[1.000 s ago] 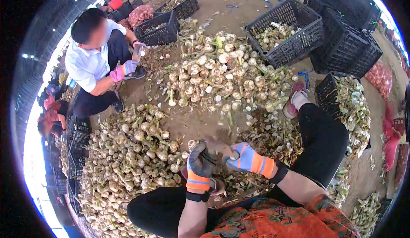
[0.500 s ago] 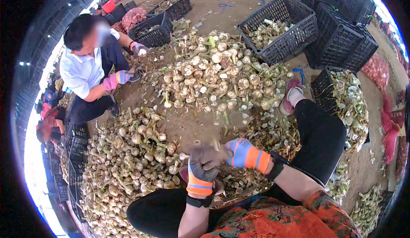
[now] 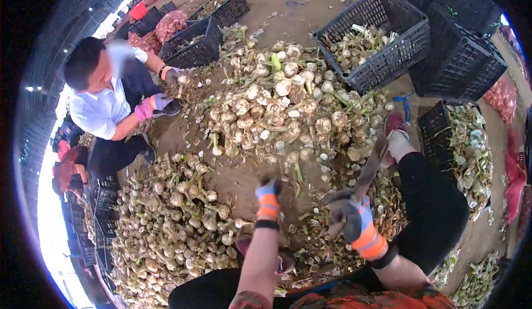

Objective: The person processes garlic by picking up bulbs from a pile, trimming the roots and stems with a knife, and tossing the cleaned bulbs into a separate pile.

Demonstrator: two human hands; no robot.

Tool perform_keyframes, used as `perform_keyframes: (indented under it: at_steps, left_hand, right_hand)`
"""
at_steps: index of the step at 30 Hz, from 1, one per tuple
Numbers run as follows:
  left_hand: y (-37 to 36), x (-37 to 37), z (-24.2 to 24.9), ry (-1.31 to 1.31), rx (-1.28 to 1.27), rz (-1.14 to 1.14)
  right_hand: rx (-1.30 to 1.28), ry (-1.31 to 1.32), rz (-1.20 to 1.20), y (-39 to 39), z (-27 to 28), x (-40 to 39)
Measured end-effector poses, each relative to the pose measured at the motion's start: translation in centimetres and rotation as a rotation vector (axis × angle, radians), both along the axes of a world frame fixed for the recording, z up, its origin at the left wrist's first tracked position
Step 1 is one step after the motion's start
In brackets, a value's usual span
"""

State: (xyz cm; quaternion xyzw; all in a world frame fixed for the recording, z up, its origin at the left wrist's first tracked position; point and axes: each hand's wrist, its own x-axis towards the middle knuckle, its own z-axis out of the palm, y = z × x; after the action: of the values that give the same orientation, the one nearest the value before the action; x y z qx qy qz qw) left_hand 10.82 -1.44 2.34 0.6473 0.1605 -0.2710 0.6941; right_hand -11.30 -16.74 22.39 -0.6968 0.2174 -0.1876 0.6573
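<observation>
My left hand (image 3: 268, 198), in a grey glove with an orange and blue cuff, reaches over the bare dirt between two heaps of garlic bulbs. Its fingers are smeared by motion, so what they hold, if anything, cannot be made out. To the right, my right hand (image 3: 357, 226) is closed on a knife (image 3: 370, 167), its blurred, dull blade pointing up toward my shoe. Ahead lies the far garlic heap (image 3: 277, 98), pale bulbs with some trimmed stems. The near garlic heap (image 3: 177, 215), with stems attached, spreads to the left of my left hand. Dry trimmings (image 3: 388, 209) lie beneath my right hand.
A black crate (image 3: 371, 37) partly filled with garlic stands behind the far heap. Another crate (image 3: 435, 129) beside my right leg overflows with scraps. Stacked crates (image 3: 457, 48) rise at far right. A gloved co-worker (image 3: 100, 109) crouches at left, holding a bulb.
My hands, close together before, have separated. The left moved slightly up and forward; the right swung down and right with the knife. The co-worker's hands shifted slightly, and the camera view moved.
</observation>
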Motion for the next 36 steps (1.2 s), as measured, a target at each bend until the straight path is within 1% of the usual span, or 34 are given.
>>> perform_keyframes:
  at_steps: [2, 3, 4, 5, 6, 7, 8, 10, 11, 12, 13, 14, 15, 16, 17, 18, 19, 20, 21, 22, 24, 26, 27, 28, 29, 30, 31, 32, 34, 35, 36]
  left_hand:
    - [-7.2, -0.2, 1.5, -0.327, 0.452, -0.310]
    - [-9.4, -0.3, 0.1, -0.452, 0.721, -0.359]
    - [-10.9, 0.0, -1.2, -0.576, 0.993, -0.406]
    - [-11.6, 0.6, -0.6, -0.570, 0.999, -0.403]
    - [-11.8, 0.9, 0.6, -0.444, 0.948, -0.428]
    - [-11.6, 1.1, 1.6, -0.318, 0.897, -0.452]
    - [-11.0, 1.2, 0.7, -0.313, 0.912, -0.447]
    - [-9.1, 1.0, -3.7, -0.410, 0.670, -0.309]
    - [-7.9, 0.9, -8.0, -0.387, -0.040, -0.024]
    - [-6.0, 1.3, -11.0, -0.484, 0.047, -0.183]
    - [-4.9, 0.6, -8.9, -0.224, -0.201, -0.091]
    - [-3.9, -0.7, -5.5, 0.045, -0.448, -0.003]
    - [-2.8, -1.6, -2.5, 0.151, -0.590, 0.003]
    - [-2.3, -2.7, 0.6, 0.011, -0.549, 0.002]
    - [-2.0, -3.5, 3.6, -0.091, -0.359, -0.023]
    - [-1.6, -3.9, 5.4, -0.194, -0.170, -0.045]
    - [-0.1, -4.6, 5.2, -0.469, -0.101, -0.150]
    - [0.8, -4.8, 6.1, -0.477, -0.109, -0.146]
    - [1.8, -5.2, 7.6, -0.357, -0.214, -0.111]
    - [2.7, -5.6, 8.9, -0.236, -0.320, -0.078]
    - [4.2, -6.9, 12.3, 0.014, -0.526, -0.010]
    - [5.4, -8.8, 15.9, 0.268, -0.731, 0.061]
    - [5.8, -10.9, 18.9, -0.282, -0.387, -0.124]
    - [6.6, -11.4, 19.0, -0.284, -0.391, -0.114]
    - [7.5, -11.7, 19.7, 0.074, -0.770, -0.067]
    - [7.9, -12.0, 20.3, 0.448, -1.134, -0.017]
    - [8.3, -12.9, 21.0, 0.486, -0.977, 0.105]
    - [8.5, -13.3, 20.8, 0.488, -0.976, 0.106]
    - [8.8, -14.1, 20.1, -0.096, -0.560, -0.042]
    - [8.8, -12.9, 20.3, 0.562, -0.838, 0.173]
    - [8.8, -13.1, 19.9, 0.571, -0.835, 0.167]
  right_hand:
    - [-0.115, -0.086, -0.005, -0.1, 1.2, 0.3]
    - [-0.246, -0.061, 0.072, -0.7, 1.2, 0.2]
    - [-0.241, -0.055, 0.079, -0.9, 1.5, 0.2]
    - [0.035, 0.014, -0.001, -0.9, 1.9, 0.4]
    - [0.313, 0.084, -0.080, -0.8, 2.2, 0.7]
    - [0.705, 0.173, -0.165, -0.9, 2.5, 1.0]
    - [0.718, 0.175, -0.156, -1.0, 2.7, 1.2]
    - [0.593, 0.260, -0.169, -1.0, 3.0, 1.2]
    - [0.526, 0.241, -0.146, -0.9, 3.2, 1.4]
    - [0.528, 0.239, -0.138, -0.8, 3.2, 1.5]
    - [0.480, 0.231, -0.126, -0.6, 3.1, 1.6]
    - [0.429, 0.226, -0.120, -0.5, 3.3, 1.4]
    - [0.519, 0.208, -0.091, -0.3, 4.3, 1.6]
    - [0.506, 0.207, -0.096, 0.1, 3.7, 1.3]
    - [0.312, 0.156, -0.015, 0.6, 1.8, 1.3]
    - [0.115, 0.104, 0.068, 0.8, 0.6, 1.2]
    - [0.101, 0.096, 0.070, 1.0, 0.5, 1.0]
    - [-0.318, 0.288, 0.222, 1.2, 0.6, 0.9]
    - [-0.737, 0.478, 0.366, 1.5, 1.0, 0.7]
    - [-0.745, 0.473, 0.364, 2.0, 1.9, 0.6]
    - [-0.800, 0.644, 0.668, 3.4, 4.0, 1.1]
    - [-0.845, 0.629, 0.704, 4.8, 5.7, 1.1]
    - [-0.859, 0.625, 0.755, 5.3, 6.5, 1.2]
    - [-0.868, 0.623, 0.809, 5.9, 7.0, 1.2]
    - [-0.877, 0.570, 0.791, 6.3, 7.1, 1.1]
    - [-0.879, 0.571, 0.797, 6.7, 7.4, 1.0]
    - [-0.897, 0.564, 0.813, 7.0, 7.8, 1.1]
    - [-0.915, 0.556, 0.827, 7.1, 8.2, 1.2]
    - [-0.901, 0.535, 0.837, 7.4, 8.3, 1.2]
    - [-0.906, 0.520, 0.844, 7.5, 8.4, 1.2]
    - [-0.910, 0.505, 0.849, 7.4, 8.3, 1.1]
